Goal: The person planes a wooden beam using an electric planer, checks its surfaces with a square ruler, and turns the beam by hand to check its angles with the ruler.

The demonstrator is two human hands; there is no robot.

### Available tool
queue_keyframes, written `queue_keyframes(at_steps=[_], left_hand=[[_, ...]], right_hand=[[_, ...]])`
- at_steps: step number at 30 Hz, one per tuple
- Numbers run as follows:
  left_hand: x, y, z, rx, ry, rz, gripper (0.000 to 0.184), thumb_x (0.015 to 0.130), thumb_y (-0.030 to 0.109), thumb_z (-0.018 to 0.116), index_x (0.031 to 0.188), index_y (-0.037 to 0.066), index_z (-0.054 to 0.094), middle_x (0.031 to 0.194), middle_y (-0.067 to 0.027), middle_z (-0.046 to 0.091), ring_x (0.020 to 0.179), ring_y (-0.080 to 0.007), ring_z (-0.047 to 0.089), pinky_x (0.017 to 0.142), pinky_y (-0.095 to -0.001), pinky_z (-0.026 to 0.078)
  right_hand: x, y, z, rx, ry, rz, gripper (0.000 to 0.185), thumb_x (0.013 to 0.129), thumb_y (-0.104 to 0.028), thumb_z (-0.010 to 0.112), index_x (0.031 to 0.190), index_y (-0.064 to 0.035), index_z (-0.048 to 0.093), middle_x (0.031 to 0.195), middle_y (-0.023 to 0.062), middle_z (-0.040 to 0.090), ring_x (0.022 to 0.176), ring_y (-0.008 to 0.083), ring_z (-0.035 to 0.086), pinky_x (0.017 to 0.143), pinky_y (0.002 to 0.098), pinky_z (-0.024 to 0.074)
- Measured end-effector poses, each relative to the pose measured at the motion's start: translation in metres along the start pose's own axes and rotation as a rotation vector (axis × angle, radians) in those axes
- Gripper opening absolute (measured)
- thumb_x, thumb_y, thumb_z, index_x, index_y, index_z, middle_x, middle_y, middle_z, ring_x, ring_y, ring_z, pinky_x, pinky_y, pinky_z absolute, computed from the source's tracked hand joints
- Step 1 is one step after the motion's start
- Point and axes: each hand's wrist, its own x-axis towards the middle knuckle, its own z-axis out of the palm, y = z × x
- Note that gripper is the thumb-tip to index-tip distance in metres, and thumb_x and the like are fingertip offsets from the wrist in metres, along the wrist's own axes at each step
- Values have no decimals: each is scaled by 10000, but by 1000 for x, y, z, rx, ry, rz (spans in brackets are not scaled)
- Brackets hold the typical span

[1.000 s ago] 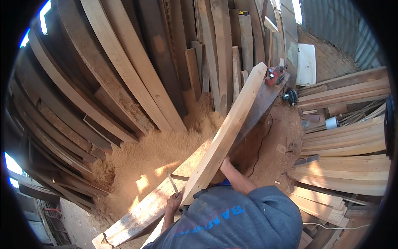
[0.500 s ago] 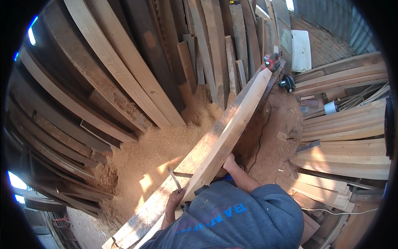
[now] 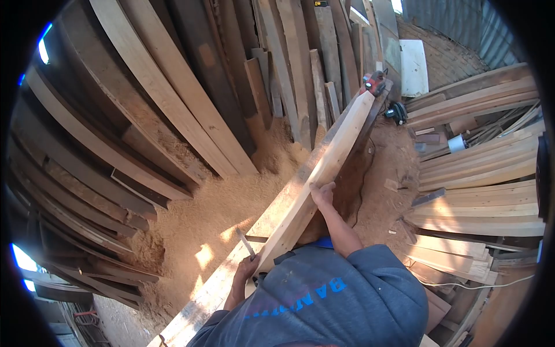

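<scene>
single head cam, wide round fisheye, aimed forward and steeply down. shirt [image 3: 347, 301] closest in, on the near side of the grip of the left hand [image 3: 247, 267]; right hand [image 3: 323, 195] farther out; view runs well past both to leaning boards [image 3: 167, 87].

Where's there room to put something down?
On the tan sawdust, between the tall leaning wooden boards and the long sunlit wooden plank. A smaller, scrap-dotted brown floor patch lies between the thin black cord and stacked pale boards. Crowded: around the red-black power tool near the long pale beam.
</scene>
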Motion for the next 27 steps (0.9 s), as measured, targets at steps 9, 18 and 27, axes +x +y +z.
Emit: queue_keyframes(at_steps=[9,18,27], left_hand=[[3,-12,-17,41,-2,-16,667,958,594,521,1278,32,682,1201,-295,684,1183,-432,648,1027,-467,500],[13,-39,-28,77,129,62,479,978,491,550,1079,62,735,998,-243,729,995,-420,706,910,-500,542],[8,-14,-52,118,125,92,470,985,533,543,1146,138,738,1031,-221,735,1011,-413,703,900,-498,545]], right_hand=[[-3,4,13,127,-26,72,1034,807,-376,806,1468,115,180,1429,348,503,1315,415,554,1105,428,463],[-17,-23,31,-160,10,-5,969,817,-474,791,1364,120,256,1335,347,570,1228,419,623,1043,458,518],[-25,-40,44,-315,31,-47,1162,824,-594,762,1498,145,171,1444,331,469,1279,425,568,1065,455,500]])
